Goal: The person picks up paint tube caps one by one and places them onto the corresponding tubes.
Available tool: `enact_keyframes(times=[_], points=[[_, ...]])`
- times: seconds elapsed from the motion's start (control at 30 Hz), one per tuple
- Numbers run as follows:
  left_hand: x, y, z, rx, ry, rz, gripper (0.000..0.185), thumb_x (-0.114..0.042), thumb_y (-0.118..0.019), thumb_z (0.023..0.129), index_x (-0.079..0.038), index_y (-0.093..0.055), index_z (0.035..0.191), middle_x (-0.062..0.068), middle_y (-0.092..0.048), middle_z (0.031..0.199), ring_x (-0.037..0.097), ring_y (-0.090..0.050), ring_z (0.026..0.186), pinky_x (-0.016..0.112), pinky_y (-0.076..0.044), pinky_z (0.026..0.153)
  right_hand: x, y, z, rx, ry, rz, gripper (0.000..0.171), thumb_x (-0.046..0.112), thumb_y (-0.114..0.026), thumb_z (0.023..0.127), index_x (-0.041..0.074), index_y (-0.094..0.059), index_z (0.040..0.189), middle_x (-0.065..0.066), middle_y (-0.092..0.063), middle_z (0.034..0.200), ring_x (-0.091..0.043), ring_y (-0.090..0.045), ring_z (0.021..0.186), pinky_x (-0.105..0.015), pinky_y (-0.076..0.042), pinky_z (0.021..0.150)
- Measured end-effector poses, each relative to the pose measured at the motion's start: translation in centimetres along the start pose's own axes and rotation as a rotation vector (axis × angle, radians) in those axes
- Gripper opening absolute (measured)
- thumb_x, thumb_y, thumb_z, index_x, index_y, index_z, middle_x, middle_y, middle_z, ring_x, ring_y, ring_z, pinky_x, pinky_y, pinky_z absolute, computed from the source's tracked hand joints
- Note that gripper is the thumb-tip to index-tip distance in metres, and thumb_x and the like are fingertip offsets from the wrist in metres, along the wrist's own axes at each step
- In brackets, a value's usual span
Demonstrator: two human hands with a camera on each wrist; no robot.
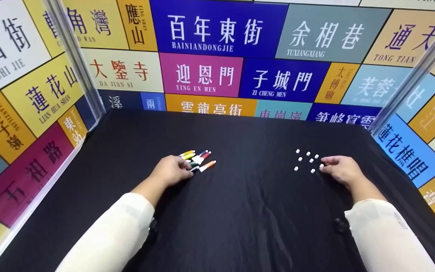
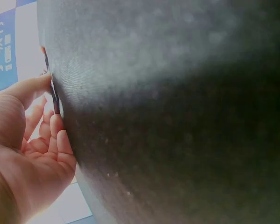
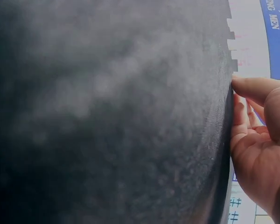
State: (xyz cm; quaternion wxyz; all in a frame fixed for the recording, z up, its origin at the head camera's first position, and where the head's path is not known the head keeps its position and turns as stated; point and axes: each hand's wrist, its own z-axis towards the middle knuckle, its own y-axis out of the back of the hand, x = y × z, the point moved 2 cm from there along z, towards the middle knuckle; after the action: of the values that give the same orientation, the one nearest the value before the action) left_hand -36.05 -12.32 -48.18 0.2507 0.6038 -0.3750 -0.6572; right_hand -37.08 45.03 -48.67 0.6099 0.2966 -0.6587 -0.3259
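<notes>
Black table [image 1: 247,211], marker pens [image 1: 198,160] – white caps [image 1: 308,162], sign-covered walls [image 1: 217,49]

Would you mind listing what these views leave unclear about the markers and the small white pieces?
- Head view: the left hand covers part of the markers, so their count and any grip are hidden.
- Head view: the white pieces are too small to identify; whether the right hand pinches one is unclear.
- Both wrist views: the blurred black tabletop fills the frame.

Left hand [image 1: 172,170] covers part of the pens [image 1: 198,159]. Both wrist views show mostly blurred table [image 2: 177,116]. White caps [image 1: 308,161] are too small to identify.
</notes>
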Motion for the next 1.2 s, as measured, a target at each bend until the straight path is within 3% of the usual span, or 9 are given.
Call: enact_keyframes(times=[0.13, 0.23, 0.3, 0.47, 0.57, 0.83, 1.2], points=[[0.1, 0.0, 0.0, -0.007, 0.011, -0.024, 0.015, -0.027, -0.084, 0.088, -0.018, -0.083, 0.1, -0.001, -0.079, 0.095, 0.021, -0.068, 0.092, 0.038, -0.054, 0.092, 0.0, -0.2, 0.1, -0.007, 0.058, -0.126, 0.036, 0.025, -0.075, 0.098, 0.001, -0.077, 0.125, -0.024, -0.078, 0.122, -0.033, -0.069, 0.108, -0.04, -0.052, 0.097], [0.0, 0.2, -0.1, -0.024, 0.02, -0.058, 0.017, -0.028, -0.085, 0.089, -0.018, -0.083, 0.102, 0.0, -0.08, 0.099, 0.022, -0.07, 0.097, 0.04, -0.054, 0.096, 0.1, -0.3, 0.1, -0.026, 0.085, -0.155, 0.032, 0.027, -0.073, 0.099, 0.003, -0.079, 0.12, -0.024, -0.079, 0.118, -0.038, -0.069, 0.11, -0.049, -0.05, 0.101], [-0.1, 0.4, -0.1, -0.049, 0.008, -0.077, 0.018, -0.027, -0.085, 0.089, -0.017, -0.084, 0.103, 0.001, -0.081, 0.101, 0.024, -0.071, 0.099, 0.042, -0.055, 0.097, 0.2, -0.3, 0.0, -0.046, 0.084, -0.144, 0.031, 0.027, -0.073, 0.099, 0.004, -0.08, 0.119, -0.022, -0.08, 0.116, -0.033, -0.069, 0.104, -0.044, -0.051, 0.097], [-0.5, 0.6, 0.1, -0.113, -0.018, -0.109, 0.019, -0.026, -0.085, 0.088, -0.015, -0.084, 0.104, 0.003, -0.082, 0.099, 0.023, -0.071, 0.095, 0.039, -0.056, 0.091, 0.8, -0.2, 0.0, -0.062, 0.077, -0.088, 0.032, 0.027, -0.075, 0.099, 0.002, -0.079, 0.119, -0.009, -0.08, 0.092, -0.013, -0.066, 0.079, -0.026, -0.053, 0.072], [-0.8, 0.5, 0.2, -0.133, -0.015, -0.129, 0.02, -0.026, -0.085, 0.088, -0.015, -0.084, 0.104, 0.002, -0.081, 0.098, 0.021, -0.07, 0.092, 0.034, -0.054, 0.088, 1.3, -0.1, 0.0, -0.065, 0.075, -0.05, 0.033, 0.026, -0.075, 0.1, 0.001, -0.079, 0.12, 0.0, -0.077, 0.083, -0.007, -0.064, 0.071, -0.022, -0.053, 0.063], [-2.2, 0.7, 0.3, -0.184, -0.055, -0.199, 0.017, -0.022, -0.081, 0.088, -0.017, -0.084, 0.104, 0.001, -0.08, 0.096, 0.019, -0.068, 0.089, 0.031, -0.053, 0.083, 3.3, 0.4, -0.2, -0.144, 0.072, 0.058, 0.036, 0.03, -0.076, 0.099, 0.003, -0.079, 0.122, 0.007, -0.076, 0.084, -0.001, -0.065, 0.068, -0.021, -0.054, 0.062], [-4.2, 0.3, 0.5, -0.224, -0.085, -0.267, 0.016, -0.025, -0.082, 0.091, -0.017, -0.084, 0.105, 0.0, -0.076, 0.093, 0.018, -0.063, 0.087, 0.027, -0.05, 0.076, 7.6, -0.6, 0.1, -0.163, 0.082, 0.305, 0.045, 0.036, -0.076, 0.099, 0.004, -0.075, 0.131, 0.022, -0.074, 0.086, -0.003, -0.07, 0.076, -0.017, -0.057, 0.069]])
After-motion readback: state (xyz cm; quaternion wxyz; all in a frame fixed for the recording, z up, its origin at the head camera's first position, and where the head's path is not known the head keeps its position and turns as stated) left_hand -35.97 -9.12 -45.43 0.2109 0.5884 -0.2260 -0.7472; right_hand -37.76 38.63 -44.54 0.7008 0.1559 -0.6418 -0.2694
